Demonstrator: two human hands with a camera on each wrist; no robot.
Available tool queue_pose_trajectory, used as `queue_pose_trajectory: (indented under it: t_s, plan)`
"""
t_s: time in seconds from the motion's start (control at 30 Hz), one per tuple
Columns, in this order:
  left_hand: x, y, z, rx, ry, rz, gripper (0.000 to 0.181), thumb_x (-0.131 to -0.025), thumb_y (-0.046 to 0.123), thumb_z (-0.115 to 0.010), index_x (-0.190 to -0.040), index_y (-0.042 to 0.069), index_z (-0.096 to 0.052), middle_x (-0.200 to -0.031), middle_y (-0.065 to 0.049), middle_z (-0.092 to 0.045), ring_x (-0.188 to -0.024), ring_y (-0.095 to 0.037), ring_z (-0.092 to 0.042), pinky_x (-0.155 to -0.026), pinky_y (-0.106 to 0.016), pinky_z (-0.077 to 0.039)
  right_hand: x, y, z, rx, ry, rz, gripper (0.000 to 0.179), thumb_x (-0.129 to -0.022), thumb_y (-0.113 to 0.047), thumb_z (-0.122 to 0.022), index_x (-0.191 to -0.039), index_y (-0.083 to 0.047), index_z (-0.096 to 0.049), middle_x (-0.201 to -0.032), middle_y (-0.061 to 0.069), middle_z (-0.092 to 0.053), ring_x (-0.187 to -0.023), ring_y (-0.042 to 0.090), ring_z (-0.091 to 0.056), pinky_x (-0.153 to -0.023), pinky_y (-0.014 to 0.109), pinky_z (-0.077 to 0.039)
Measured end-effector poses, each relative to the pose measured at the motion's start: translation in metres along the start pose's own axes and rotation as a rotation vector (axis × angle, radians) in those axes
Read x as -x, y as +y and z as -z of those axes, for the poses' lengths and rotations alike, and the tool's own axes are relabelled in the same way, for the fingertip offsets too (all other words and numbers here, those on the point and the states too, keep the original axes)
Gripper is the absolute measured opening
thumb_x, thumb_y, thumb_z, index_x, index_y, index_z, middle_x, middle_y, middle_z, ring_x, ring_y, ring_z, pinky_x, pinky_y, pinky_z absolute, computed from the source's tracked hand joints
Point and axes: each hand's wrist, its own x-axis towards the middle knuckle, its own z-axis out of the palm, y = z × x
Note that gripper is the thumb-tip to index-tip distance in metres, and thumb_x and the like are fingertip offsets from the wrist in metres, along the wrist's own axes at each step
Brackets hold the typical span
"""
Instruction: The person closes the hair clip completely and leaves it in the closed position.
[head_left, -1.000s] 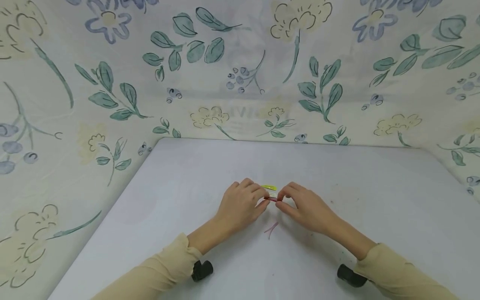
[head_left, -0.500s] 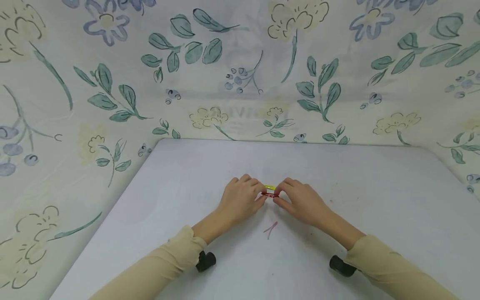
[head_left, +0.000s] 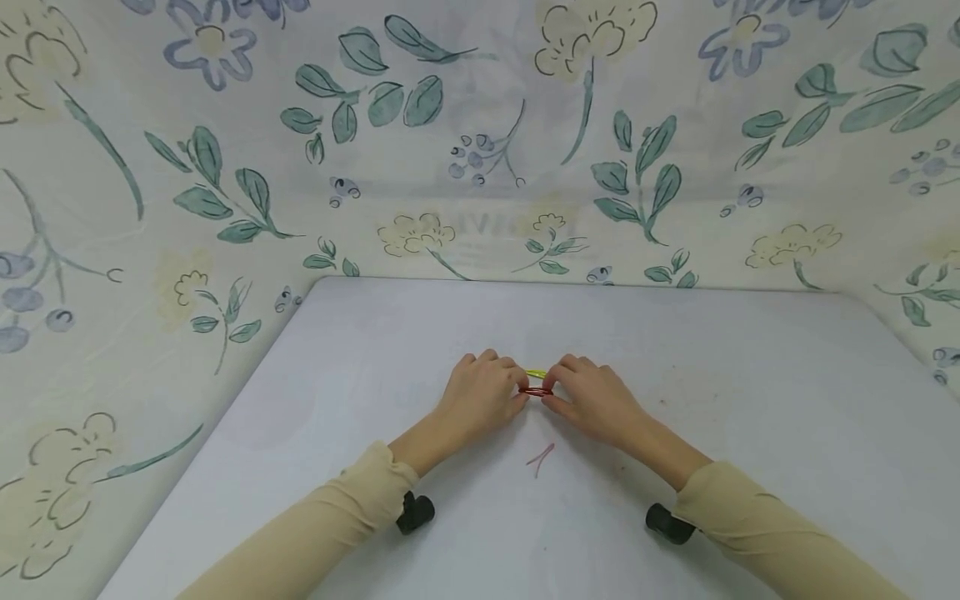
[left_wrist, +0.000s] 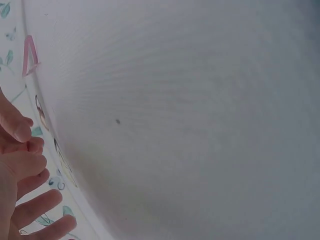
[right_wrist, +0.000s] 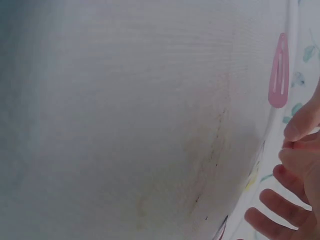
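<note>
Both hands meet over the middle of the table in the head view, holding a slim red hair clip [head_left: 536, 391] by its two ends. My left hand [head_left: 480, 393] pinches the left end between thumb and index finger, and my right hand [head_left: 594, 400] pinches the right end the same way. Fingertips cover both ends of the clip. Just beyond it lies a yellow clip [head_left: 536, 373], partly hidden by the fingers. Nearer the body rests a pink snap hair clip [head_left: 542, 458], its two arms spread apart; its slotted shape shows clearly in the right wrist view.
The white table [head_left: 360, 333] bears a few small specks. A floral cloth [head_left: 480, 208] hangs behind and along the sides. Black wrist devices [head_left: 416, 514] sit under both sleeve cuffs. Other small items show thinly at the table edge in the wrist views.
Both hands have shifted slightly forward and to the left with the red clip. A pale piece seen behind it a second ago is out of sight. The pink clip stays put.
</note>
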Motion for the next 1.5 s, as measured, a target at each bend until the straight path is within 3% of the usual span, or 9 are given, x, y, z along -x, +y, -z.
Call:
queue_pose_trajectory:
  t_s: [0.3, 0.67, 1.13, 1.5]
  plan:
    - [-0.004, 0.0006, -0.0045, 0.027, -0.129, 0.025, 0.008, -0.085, 0.028, -0.076, -0.091, 0.023, -0.078, -0.092, 0.005, -0.073, -0.078, -0.019, -0.061, -0.069, -0.036, -0.044, -0.0015, 0.0006, -0.0048, 0.042, -0.026, -0.003, 0.011, -0.089, -0.022, -0.074, -0.096, -0.014, -0.07, -0.1, 0.005, -0.064, -0.091, 0.024, -0.062, -0.079, 0.043, -0.052]
    - [-0.0063, 0.0032, -0.0037, -0.001, -0.199, 0.025, 0.01, -0.086, 0.028, -0.075, -0.094, 0.022, -0.077, -0.093, 0.003, -0.072, -0.081, -0.019, -0.061, -0.073, -0.039, -0.047, 0.0006, 0.0003, -0.0065, 0.082, -0.027, 0.021, 0.011, -0.088, -0.022, -0.075, -0.094, -0.015, -0.07, -0.098, 0.004, -0.064, -0.091, 0.023, -0.06, -0.074, 0.043, -0.052]
    - [-0.0072, 0.0049, -0.0018, 0.008, -0.241, 0.051, 0.011, -0.088, 0.029, -0.073, -0.096, 0.021, -0.077, -0.094, 0.002, -0.072, -0.082, -0.019, -0.061, -0.072, -0.037, -0.046, 0.0004, -0.0002, -0.0073, 0.085, -0.052, -0.013, 0.009, -0.088, -0.023, -0.075, -0.093, -0.018, -0.069, -0.099, 0.002, -0.063, -0.093, 0.023, -0.059, -0.076, 0.045, -0.051]
    - [-0.0065, 0.0015, -0.0034, 0.004, -0.226, 0.039, 0.012, -0.087, 0.027, -0.073, -0.097, 0.021, -0.076, -0.094, 0.002, -0.072, -0.08, -0.018, -0.06, -0.07, -0.037, -0.046, -0.0002, -0.0002, -0.0075, 0.092, -0.076, -0.026, 0.015, -0.088, -0.024, -0.074, -0.1, -0.015, -0.068, -0.103, 0.004, -0.064, -0.097, 0.024, -0.059, -0.08, 0.046, -0.051]
